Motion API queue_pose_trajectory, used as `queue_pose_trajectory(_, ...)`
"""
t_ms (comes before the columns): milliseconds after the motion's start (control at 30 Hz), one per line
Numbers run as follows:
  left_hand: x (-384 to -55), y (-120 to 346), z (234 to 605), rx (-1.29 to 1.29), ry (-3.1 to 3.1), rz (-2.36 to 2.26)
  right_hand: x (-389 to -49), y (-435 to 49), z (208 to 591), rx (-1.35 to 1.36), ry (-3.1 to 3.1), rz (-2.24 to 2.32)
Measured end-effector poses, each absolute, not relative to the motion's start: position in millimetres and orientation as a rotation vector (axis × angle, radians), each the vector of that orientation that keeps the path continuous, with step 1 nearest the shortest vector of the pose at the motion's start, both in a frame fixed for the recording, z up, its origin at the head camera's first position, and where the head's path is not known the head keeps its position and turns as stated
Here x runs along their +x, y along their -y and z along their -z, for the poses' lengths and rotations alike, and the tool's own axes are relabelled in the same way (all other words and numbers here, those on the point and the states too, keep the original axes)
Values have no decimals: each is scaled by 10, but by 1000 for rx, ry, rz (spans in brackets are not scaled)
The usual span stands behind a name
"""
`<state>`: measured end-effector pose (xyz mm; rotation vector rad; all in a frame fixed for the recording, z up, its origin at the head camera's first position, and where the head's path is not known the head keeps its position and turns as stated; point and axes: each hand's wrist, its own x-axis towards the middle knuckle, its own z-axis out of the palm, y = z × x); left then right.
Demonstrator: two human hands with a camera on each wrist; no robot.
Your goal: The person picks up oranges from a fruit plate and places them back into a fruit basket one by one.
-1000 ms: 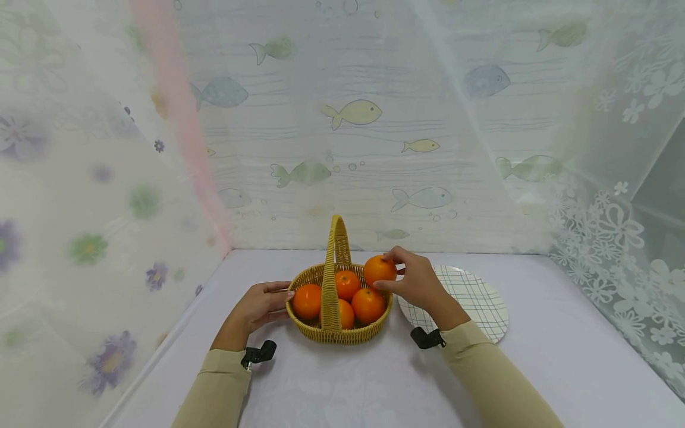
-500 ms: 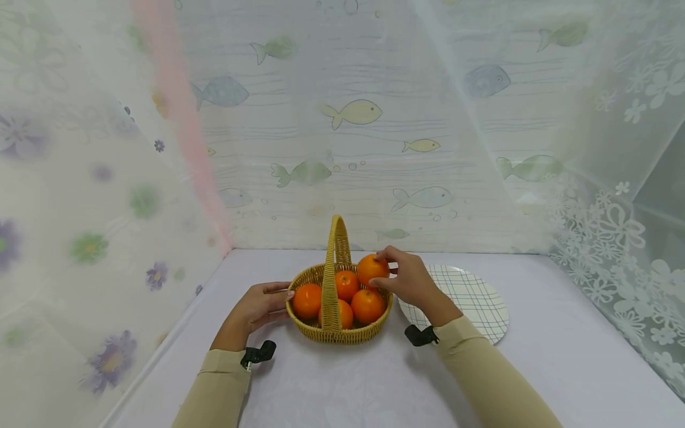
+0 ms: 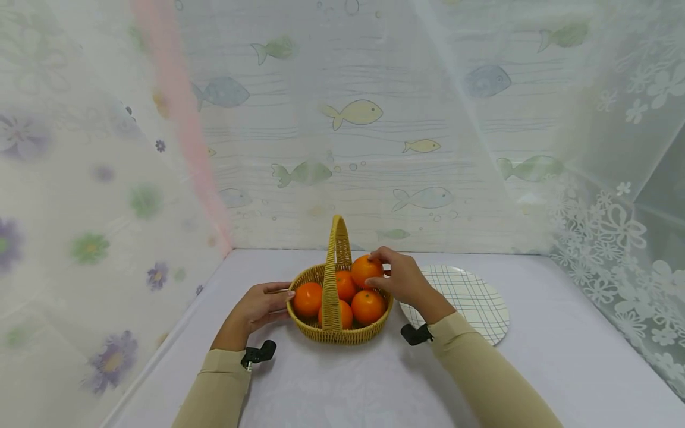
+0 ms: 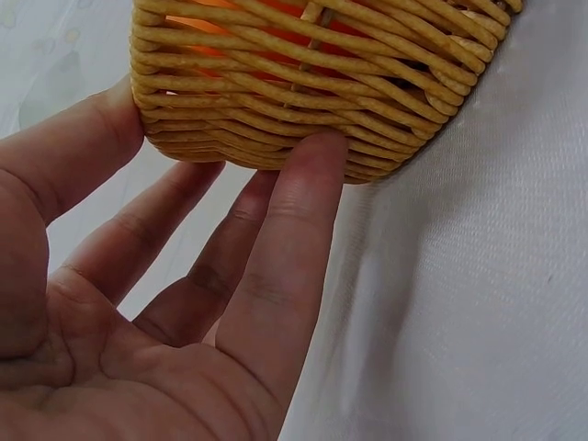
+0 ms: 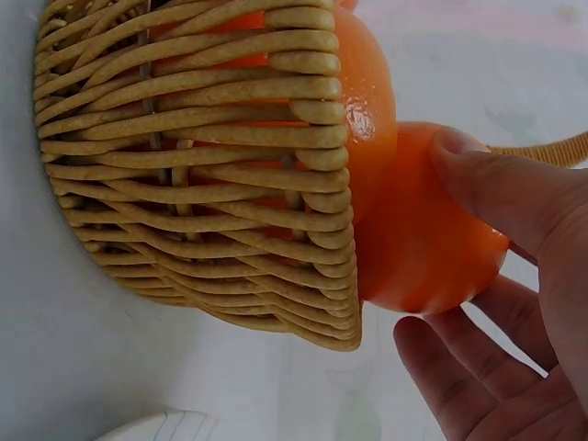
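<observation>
A yellow wicker basket point(image 3: 342, 337) with a tall arched handle holds several oranges point(image 3: 308, 299). My right hand point(image 3: 405, 278) holds an orange point(image 3: 365, 271) above the basket's right back rim, thumb in front and fingers behind. In the right wrist view this orange point(image 5: 427, 234) overlaps the rim, beside another orange point(image 5: 367, 101) inside. My left hand point(image 3: 261, 306) rests its fingertips on the basket's left end. In the left wrist view, extended fingers point(image 4: 299, 216) touch the woven wall point(image 4: 266, 101), with the palm away from it.
A white plate point(image 3: 471, 297) with a thin-lined grid pattern lies right of the basket, partly behind my right wrist. White cloth point(image 3: 332, 386) covers the table. Fish-printed sheeting point(image 3: 364, 178) hangs at the back, and flowered sheets hang at both sides.
My right hand has carried the orange a little to the left, further over the basket. The left hand and the basket have stayed in place.
</observation>
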<state>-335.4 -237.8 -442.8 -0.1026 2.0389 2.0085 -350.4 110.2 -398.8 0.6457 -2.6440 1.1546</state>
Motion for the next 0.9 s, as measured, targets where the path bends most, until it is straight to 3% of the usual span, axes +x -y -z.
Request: queue_pose_trajectory(900, -3368, 2397, 4443, -72, -2107, -1938, -3406, -1209, 3933, 624, 2700, -932)
